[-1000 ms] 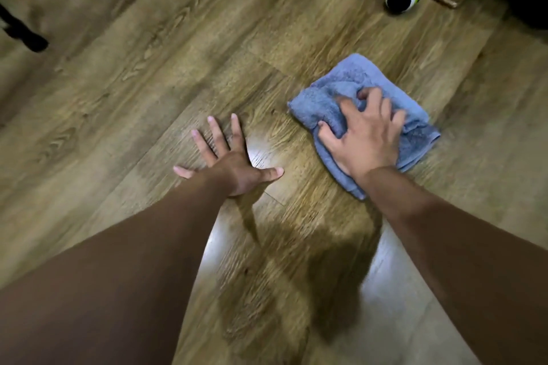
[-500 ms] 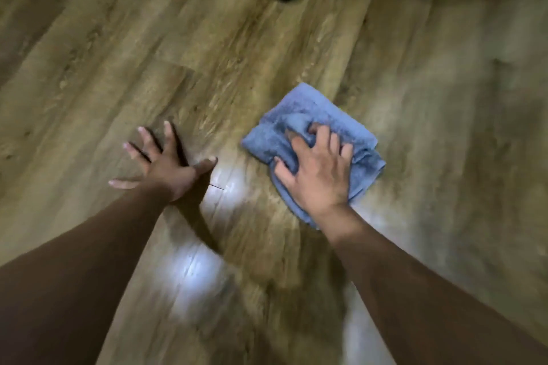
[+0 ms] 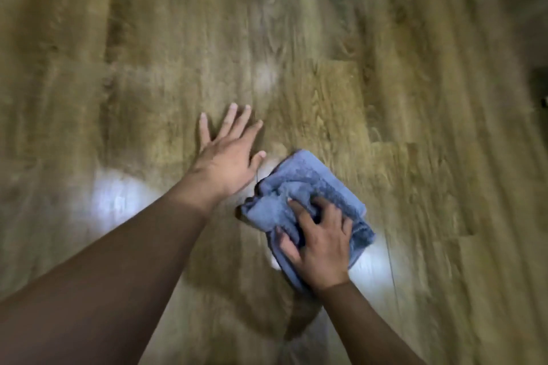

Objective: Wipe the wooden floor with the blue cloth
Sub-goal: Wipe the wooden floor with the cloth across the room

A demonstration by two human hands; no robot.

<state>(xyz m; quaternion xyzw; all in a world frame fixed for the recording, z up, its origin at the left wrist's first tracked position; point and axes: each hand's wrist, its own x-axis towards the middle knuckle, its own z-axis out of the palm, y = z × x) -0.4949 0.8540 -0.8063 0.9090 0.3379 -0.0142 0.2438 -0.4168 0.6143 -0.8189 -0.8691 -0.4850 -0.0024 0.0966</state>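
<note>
On wooden floor (image 3: 326,83) | blue cloth (image 3: 308,184) long axis 11-to-5 o'clock | right hand (image 3: 318,249) clutches it, now touching flat, splayed left hand (image 3: 228,154) | striped toy gone from view

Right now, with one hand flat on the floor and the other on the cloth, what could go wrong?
1. The left hand leans flat on the glossy floor; on a damp or shiny patch it might slip.
2. The cloth is bunched under the right hand, so it may wipe unevenly.
3. The cloth lies close beside the left hand and could bump it.
</note>
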